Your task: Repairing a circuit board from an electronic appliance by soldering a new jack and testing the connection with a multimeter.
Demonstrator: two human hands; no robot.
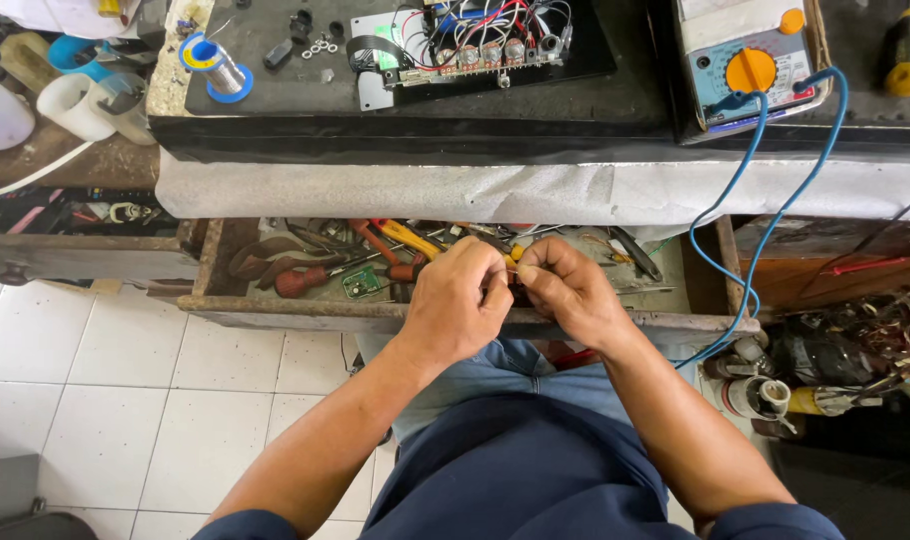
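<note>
— What are the hands doing?

— The left hand [462, 300] and the right hand [565, 290] meet fingertip to fingertip above the open drawer [275, 308]. Both are pinched shut on a small thin piece [516, 271], yellowish where it shows between them. It is too small to tell what it is.

— And what is under the hands?

— The drawer is full of tools: just to the left of the left hand a red-handled screwdriver [305, 280] and a little green circuit board [360, 283], just beyond its knuckles an orange-handled tool [407, 238].

— Further out?

— Beyond both hands, on the dark desk [275, 110], lies a wired circuit board [475, 45]. Well beyond the left hand stands a solder spool [217, 66]. Beyond the right hand sits a meter with an orange dial [750, 60], and its blue leads [765, 230] hang down just to the right of the right hand's wrist.
</note>
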